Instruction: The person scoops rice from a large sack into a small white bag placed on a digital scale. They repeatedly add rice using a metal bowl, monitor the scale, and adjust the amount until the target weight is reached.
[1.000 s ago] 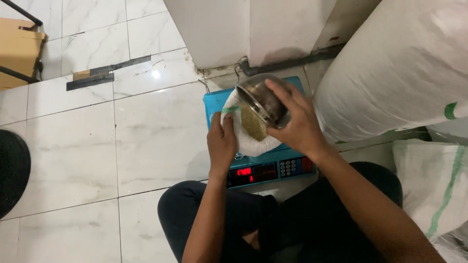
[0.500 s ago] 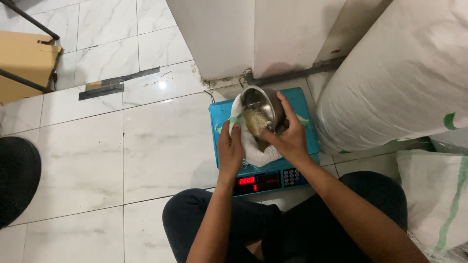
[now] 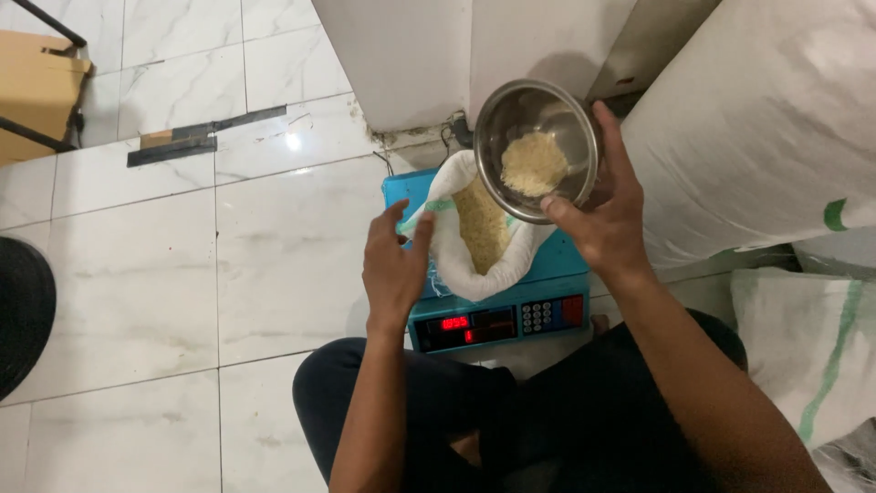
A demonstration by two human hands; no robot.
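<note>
- Right hand (image 3: 607,224): grasps the steel bowl (image 3: 537,148) by its rim, thumb on the near edge, fingers along the far right side.
- Steel bowl: held in the air above the far end of the white bag (image 3: 479,233), tilted toward the person. A small heap of pale grain (image 3: 534,162) lies inside it.
- Left hand (image 3: 394,265): fingers spread and partly curled, fingertips at the left edge of the bag's mouth. Whether it grips the fabric cannot be told.
- White bag: stands open on the blue scale (image 3: 497,310), mouth up, part-filled with the same pale grain.
- Blue scale: rests on the white tiled floor (image 3: 164,256), just in front of the person's crossed legs; red digits are lit on its front panel.
- Large white sacks (image 3: 757,137): lie to the right, close beside the scale.
- A cardboard box (image 3: 36,87) sits well apart at the far left.
</note>
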